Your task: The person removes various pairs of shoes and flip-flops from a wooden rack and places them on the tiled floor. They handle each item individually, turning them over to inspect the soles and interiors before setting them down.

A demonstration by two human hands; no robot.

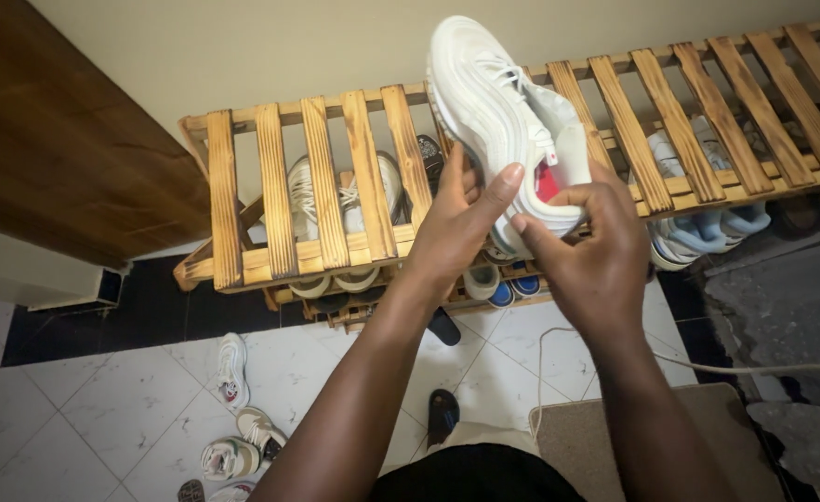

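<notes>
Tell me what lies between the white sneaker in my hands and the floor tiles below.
In the head view, the slatted wooden shoe rack, with shoes on its lower shelves, lies under the white sneaker.

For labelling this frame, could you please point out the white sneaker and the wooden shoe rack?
white sneaker (pixel 489 102), head view, on its side panel.
wooden shoe rack (pixel 278 186), head view, on a top slat.

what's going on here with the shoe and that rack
A person holds a white sneaker in both hands above a slatted wooden shoe rack. The left hand cups its side; the right hand grips the heel end. More shoes sit on the lower shelves, and loose sneakers lie on the white tiled floor.
</notes>
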